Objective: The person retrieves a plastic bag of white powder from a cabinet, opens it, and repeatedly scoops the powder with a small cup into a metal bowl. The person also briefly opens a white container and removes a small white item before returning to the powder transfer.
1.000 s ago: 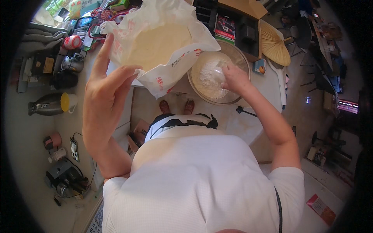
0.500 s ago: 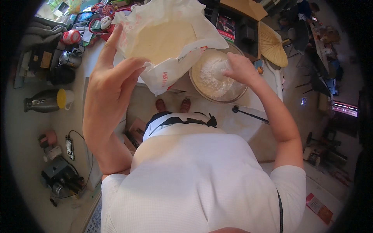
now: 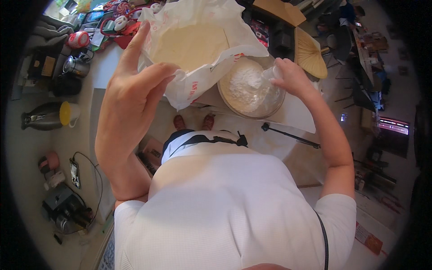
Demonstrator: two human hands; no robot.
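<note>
My left hand [image 3: 123,101] pinches the near left edge of a white plastic bag [image 3: 193,89] with red print, thumb and fingers closed on it. The bag gapes wide, and pale flour [image 3: 191,45] lies inside. Just right of it stands a round clear bowl [image 3: 250,116] with a heap of whiter powder [image 3: 246,83] in it. Over the bowl's right side, my right hand [image 3: 292,77] grips a small translucent cup [image 3: 270,73]. My fingers cover part of the cup, and I cannot tell whether anything is in it.
Behind the bag, the white table [image 3: 105,67] carries a clutter of small items and a red-and-white can [image 3: 78,39]. An open cardboard box [image 3: 281,11] and a straw fan [image 3: 310,53] stand back right. Below the table's right edge is a black stick [image 3: 292,136].
My right hand has drawn the cup slightly right, off the middle of the powder heap, and more of the cup shows. My left hand keeps its hold on the bag.
</note>
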